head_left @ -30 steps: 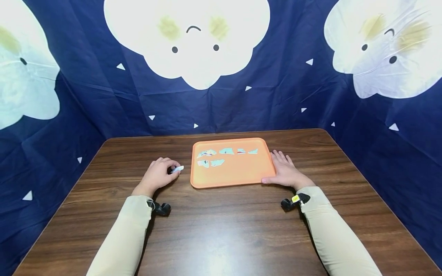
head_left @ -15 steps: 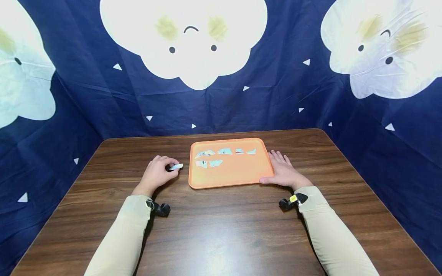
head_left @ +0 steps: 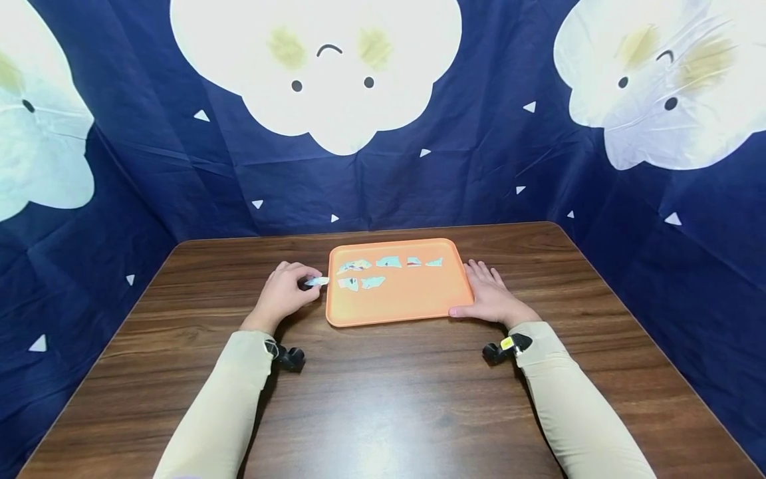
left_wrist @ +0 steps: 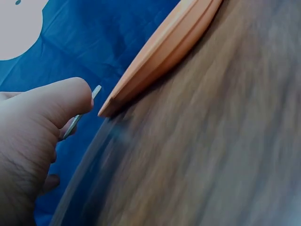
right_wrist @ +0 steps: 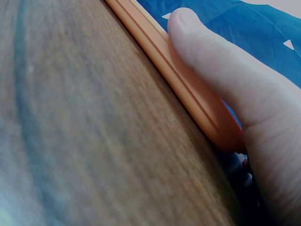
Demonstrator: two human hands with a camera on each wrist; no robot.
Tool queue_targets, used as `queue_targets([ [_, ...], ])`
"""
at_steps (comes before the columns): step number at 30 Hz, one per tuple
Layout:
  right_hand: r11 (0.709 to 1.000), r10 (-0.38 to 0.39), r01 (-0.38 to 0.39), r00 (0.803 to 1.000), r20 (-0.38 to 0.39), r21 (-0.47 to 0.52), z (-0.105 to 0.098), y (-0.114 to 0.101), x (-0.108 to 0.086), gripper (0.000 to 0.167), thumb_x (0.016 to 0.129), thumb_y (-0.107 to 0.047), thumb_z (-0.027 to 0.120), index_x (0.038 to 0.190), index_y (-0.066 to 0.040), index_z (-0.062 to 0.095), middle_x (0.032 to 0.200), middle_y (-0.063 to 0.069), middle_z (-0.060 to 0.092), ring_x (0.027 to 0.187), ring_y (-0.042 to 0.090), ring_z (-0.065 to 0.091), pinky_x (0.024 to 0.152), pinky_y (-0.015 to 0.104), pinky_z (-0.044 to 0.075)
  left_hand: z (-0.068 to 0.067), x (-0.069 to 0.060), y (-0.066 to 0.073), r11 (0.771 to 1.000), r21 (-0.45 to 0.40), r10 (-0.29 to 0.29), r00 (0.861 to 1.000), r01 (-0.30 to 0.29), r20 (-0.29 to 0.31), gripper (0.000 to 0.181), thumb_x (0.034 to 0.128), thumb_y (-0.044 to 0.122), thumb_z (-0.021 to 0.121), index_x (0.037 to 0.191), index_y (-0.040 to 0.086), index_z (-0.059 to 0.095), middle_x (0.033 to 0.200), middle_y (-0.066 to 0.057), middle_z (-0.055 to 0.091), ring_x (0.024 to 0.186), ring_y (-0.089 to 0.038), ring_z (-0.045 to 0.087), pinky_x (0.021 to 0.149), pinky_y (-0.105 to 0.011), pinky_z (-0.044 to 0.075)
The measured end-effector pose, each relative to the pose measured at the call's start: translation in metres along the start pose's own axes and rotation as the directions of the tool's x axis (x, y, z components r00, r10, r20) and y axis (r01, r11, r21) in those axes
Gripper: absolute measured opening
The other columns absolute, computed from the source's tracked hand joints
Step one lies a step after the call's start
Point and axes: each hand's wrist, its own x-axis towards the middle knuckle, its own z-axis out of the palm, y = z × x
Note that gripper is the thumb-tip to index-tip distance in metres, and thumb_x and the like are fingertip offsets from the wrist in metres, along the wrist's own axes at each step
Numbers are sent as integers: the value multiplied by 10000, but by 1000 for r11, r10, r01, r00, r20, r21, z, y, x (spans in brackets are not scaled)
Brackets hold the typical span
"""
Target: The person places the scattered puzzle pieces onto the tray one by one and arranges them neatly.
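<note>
At the tray's left side my left hand [head_left: 287, 291] pinches a thin pale-blue fragment [head_left: 317, 281] between thumb and fingers. Its far tip reaches the left rim in the head view. In the left wrist view the fragment [left_wrist: 96, 92] appears edge-on, close to the tray corner [left_wrist: 141, 70]. The orange tray [head_left: 413, 299] lies flat on the table. On it are two rows of flat, irregular light-blue pieces with printed marks, among them a larger one [head_left: 354, 266] and a wavy one [head_left: 374, 283]. My right hand [head_left: 493, 296] rests against the right edge, fingers straight, thumb on the front rim.
A brown wood-grain table [head_left: 383, 392] carries the tray, and its bare top stretches toward me. Behind and at both sides hangs a dark blue cloth [head_left: 389, 193] with white clouds and small triangles. Each wrist wears a small black camera [head_left: 292, 359].
My left hand has moved right and slightly away from me, bringing the pinched fragment from bare table to the tray's left rim. The right hand stays at the tray's edge; the head view shifts slightly.
</note>
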Motion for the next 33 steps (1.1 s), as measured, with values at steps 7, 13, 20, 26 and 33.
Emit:
queue_targets([
  [7, 1000, 14, -14, 1000, 5, -1, 2, 2, 2, 1273, 767, -728, 685, 1594, 41, 97, 1661, 252, 65, 1534, 425, 19, 1202, 582, -8, 6, 14, 17, 999, 20, 28, 1000, -29, 10, 267, 811, 299, 780, 1046, 175, 774, 1022, -19, 709, 950, -242, 520, 850, -464, 373],
  [13, 1000, 9, -9, 1000, 8, 10, 2, 1, 1, 1265, 770, -727, 684, 1595, 37, 102, 1663, 247, 65, 1536, 420, 15, 1202, 579, -12, 10, 25, 31, 998, 22, 52, 998, -52, 20, 304, 795, 250, 749, 1076, 137, 773, 1035, -36, 709, 992, -270, 537, 917, -503, 368],
  [20, 1000, 6, -7, 1000, 5, 9, 2, 1, 0, 1275, 764, -738, 680, 1594, 39, 103, 1663, 247, 67, 1537, 417, 15, 1203, 579, -10, 20, 36, 48, 999, 6, 54, 998, -54, 40, 294, 809, 264, 718, 1084, 173, 767, 976, -4, 695, 998, -259, 519, 942, -493, 343],
  [26, 1000, 7, -7, 1000, 4, 0, 1, 2, 1, 1269, 769, -725, 682, 1592, 46, 101, 1663, 250, 64, 1536, 419, 15, 1205, 574, -11, 27, 43, 61, 998, -34, 54, 996, -52, 67, 283, 841, 281, 716, 1099, 177, 765, 1135, 7, 720, 1148, -296, 549, 1034, -525, 316],
  [33, 1000, 6, -6, 1000, 6, -4, 1, 2, 2, 1270, 770, -730, 679, 1594, 41, 96, 1664, 247, 60, 1537, 416, 14, 1204, 577, -10, 38, 49, 69, 997, -45, 71, 994, -68, 80, 262, 836, 285, 738, 1085, 210, 773, 1090, 30, 719, 1146, -246, 552, 1005, -497, 326],
])
